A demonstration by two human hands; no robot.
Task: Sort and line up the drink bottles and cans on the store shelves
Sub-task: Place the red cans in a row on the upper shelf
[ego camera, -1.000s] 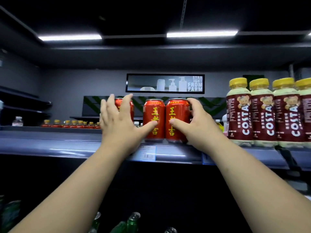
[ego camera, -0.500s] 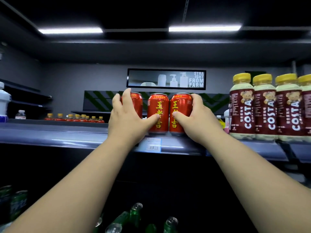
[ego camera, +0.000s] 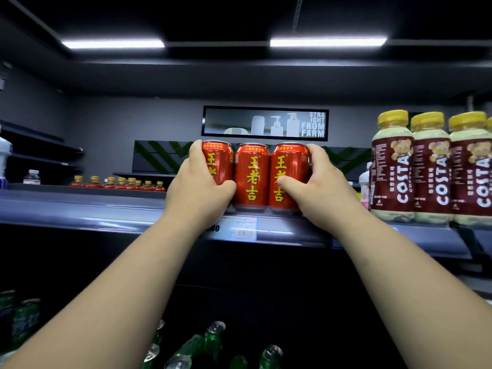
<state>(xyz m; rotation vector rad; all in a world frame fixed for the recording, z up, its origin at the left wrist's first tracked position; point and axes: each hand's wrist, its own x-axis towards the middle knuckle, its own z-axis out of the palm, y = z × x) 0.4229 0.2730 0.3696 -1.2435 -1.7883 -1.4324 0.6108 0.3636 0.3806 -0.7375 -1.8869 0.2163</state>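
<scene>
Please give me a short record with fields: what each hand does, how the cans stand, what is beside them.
left hand: grips the left red metal can
right hand: grips the right red metal can
middle red metal can: upright, no visible gap to neighbours
support: grey shelf, near its front edge
to the right: brown-labelled Costa bottles with yellow caps, apart from the cans

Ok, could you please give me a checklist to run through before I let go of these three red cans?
1. All red cans upright on the shelf: ok.
2. Cans side by side, no visible gaps: ok.
3. Labels facing front: ok.
4. The left hand grips the left can, the right hand grips the right can: ok.
5. Base of the left can flat: cannot tell, hand hides it.
6. Clear of the coffee bottles: ok.
</scene>
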